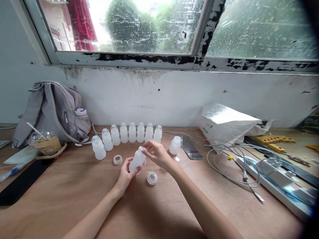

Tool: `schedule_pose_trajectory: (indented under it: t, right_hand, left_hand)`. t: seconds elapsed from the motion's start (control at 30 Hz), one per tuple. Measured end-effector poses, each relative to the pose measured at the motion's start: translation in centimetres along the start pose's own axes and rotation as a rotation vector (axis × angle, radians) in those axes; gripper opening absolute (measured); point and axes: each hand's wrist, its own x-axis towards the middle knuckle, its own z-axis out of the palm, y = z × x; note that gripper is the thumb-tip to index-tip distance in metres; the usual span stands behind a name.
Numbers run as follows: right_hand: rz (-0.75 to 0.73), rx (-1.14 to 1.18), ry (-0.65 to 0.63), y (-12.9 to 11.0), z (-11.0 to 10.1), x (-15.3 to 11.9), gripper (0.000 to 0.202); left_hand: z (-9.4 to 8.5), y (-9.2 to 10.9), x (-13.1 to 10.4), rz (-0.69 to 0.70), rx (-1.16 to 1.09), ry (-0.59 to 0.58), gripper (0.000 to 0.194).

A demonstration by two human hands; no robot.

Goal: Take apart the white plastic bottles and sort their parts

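Observation:
My left hand (126, 176) is wrapped round the body of a translucent white baby bottle (136, 161), which is tilted to the right. At the bottle's mouth, the fingers of my right hand (156, 152) are pinched together; what they hold there, if anything, is too small to make out. A bottle nipple in its collar (152, 178) lies on the table just below my hands. To the left is a loose collar ring (118, 159), and another ring is partly hidden behind the bottle. A small white disc (177, 159) lies to the right, near a short translucent container (175, 145).
Several capped baby bottles (124, 133) stand in a curved row behind my hands. Leftward are an iced drink (47, 144), a black phone-like slab (23, 181) and a backpack (53, 113). Rightward are a blurred flat item (191, 148), a white bag (224, 124), cables and a power strip (274, 186).

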Motion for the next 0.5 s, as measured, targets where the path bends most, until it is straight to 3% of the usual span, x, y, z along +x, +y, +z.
schedule_pose_trajectory:
  t: [0.2, 0.5]
  right_hand:
    - [0.004, -0.086, -0.001, 0.7, -1.4, -0.2, 0.005]
    - [0.054, -0.355, 0.262, 5.8, -5.5, 0.7, 0.006]
  left_hand:
    - [0.2, -0.6, 0.2, 0.0, -0.075, -0.016, 0.054]
    - [-0.3, -1.4, 0.4, -0.051, 0.007, -0.014, 0.034]
